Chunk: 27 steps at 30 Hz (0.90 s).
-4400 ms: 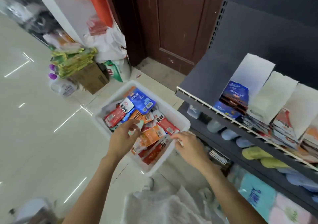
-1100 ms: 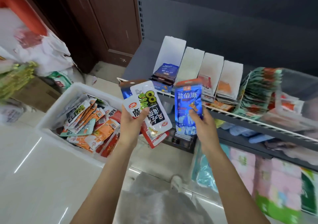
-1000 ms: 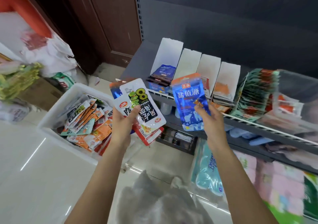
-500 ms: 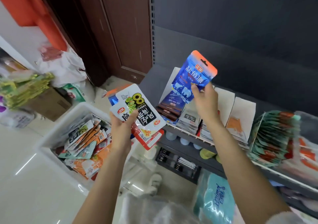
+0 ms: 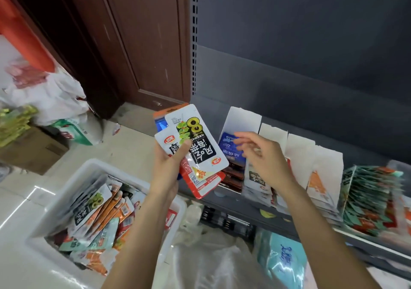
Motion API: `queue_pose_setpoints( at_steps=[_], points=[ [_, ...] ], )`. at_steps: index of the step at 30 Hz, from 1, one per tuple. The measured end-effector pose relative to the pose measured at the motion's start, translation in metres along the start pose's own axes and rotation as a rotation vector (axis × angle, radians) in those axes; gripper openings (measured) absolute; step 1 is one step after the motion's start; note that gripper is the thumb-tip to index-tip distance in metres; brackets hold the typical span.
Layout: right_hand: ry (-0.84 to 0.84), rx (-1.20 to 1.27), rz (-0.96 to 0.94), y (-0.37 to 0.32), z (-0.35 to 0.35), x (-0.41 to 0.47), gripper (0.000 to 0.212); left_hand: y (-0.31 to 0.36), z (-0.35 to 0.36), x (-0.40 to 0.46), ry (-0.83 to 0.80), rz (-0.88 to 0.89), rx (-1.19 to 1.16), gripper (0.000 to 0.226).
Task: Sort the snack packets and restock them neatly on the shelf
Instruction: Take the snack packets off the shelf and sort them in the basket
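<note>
A fan of snack packets (image 5: 195,148) sits in the left hand (image 5: 169,166), thumb pressed across the white-and-black front one, with a red-edged packet and a blue one showing behind. The right hand (image 5: 264,157) hovers empty with fingers loosely spread, just in front of the blue packet (image 5: 229,146) lying on the stack in the leftmost white display box (image 5: 242,119) on the shelf (image 5: 278,219). More white boxes line up to the right, then a row of green packets (image 5: 373,199). Down left on the floor, a white bin (image 5: 73,184) holds mixed packets
</note>
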State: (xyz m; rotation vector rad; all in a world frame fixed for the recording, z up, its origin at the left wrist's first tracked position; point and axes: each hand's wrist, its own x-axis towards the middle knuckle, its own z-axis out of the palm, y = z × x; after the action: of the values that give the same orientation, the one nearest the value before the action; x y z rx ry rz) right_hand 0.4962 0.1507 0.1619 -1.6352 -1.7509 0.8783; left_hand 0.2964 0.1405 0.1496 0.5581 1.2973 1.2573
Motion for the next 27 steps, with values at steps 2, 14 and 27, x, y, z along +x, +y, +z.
queue_pose_setpoints(
  at_steps=[2, 14, 27],
  points=[
    [-0.059, 0.205, 0.188, -0.019, 0.000, 0.000, 0.024, 0.000, 0.007, 0.004, -0.022, 0.019, -0.008, 0.038],
    [0.676, 0.880, 0.450, 0.008, -0.033, -0.023, 0.012, -0.022, 0.044, 0.004, -0.055, 0.013, -0.059, 0.039],
    [0.584, -0.673, -0.112, 0.053, -0.017, -0.063, 0.019, -0.019, 0.058, -0.011, -0.102, 0.058, -0.001, 0.029]
  ],
)
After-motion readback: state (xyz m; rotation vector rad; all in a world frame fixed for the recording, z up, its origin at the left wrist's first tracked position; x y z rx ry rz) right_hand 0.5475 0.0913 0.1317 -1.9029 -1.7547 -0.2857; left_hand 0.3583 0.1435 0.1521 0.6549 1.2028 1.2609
